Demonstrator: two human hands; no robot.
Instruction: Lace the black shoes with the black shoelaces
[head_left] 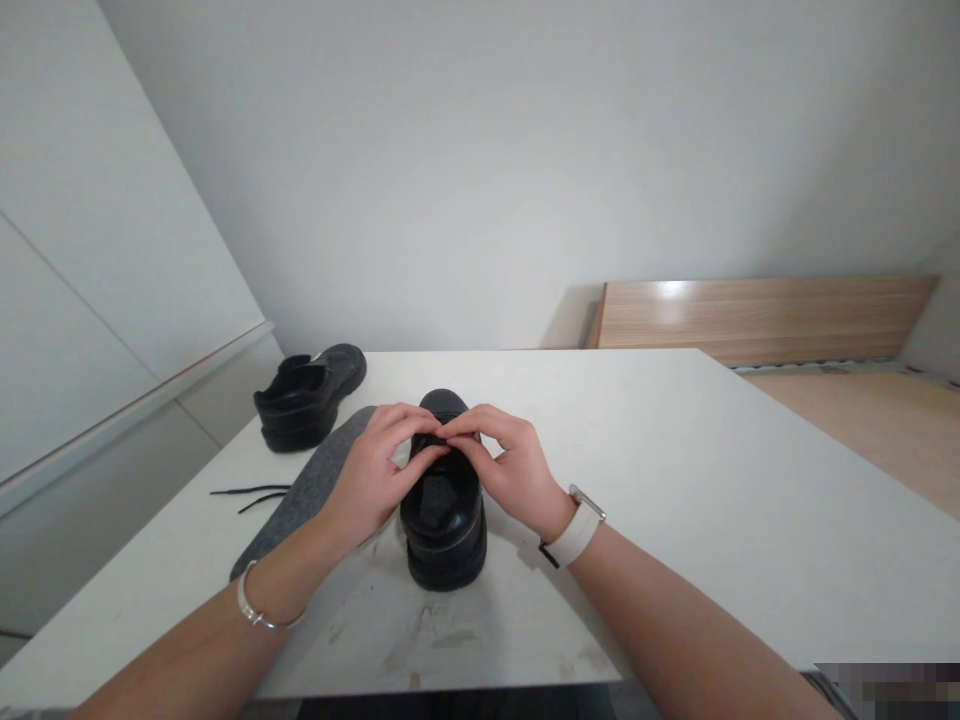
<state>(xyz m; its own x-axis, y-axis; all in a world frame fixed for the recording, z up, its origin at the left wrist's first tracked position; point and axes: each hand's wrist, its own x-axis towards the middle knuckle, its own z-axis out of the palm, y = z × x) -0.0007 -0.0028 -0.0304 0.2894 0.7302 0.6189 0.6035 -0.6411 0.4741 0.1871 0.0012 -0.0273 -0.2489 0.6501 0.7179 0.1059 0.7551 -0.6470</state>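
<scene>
A black shoe (447,540) stands upright in front of me, its heel toward me and its toe pointing away. Over its tongue and lacing area, my left hand (382,455) and my right hand (510,460) meet with thumbs and fingertips pinched together. What the fingertips pinch is too small and dark to make out. Left of the shoe lies a grey felt insole (315,490), partly covered by my left hand and forearm. Thin black laces (251,490) stick out from beside the insole.
A second black shoe (300,410) stands at the table's far left. The white table (637,450) has smudges near its front edge. A white cabinet (112,250) borders the left side, and a wooden headboard (750,320) with a bed base is behind at right.
</scene>
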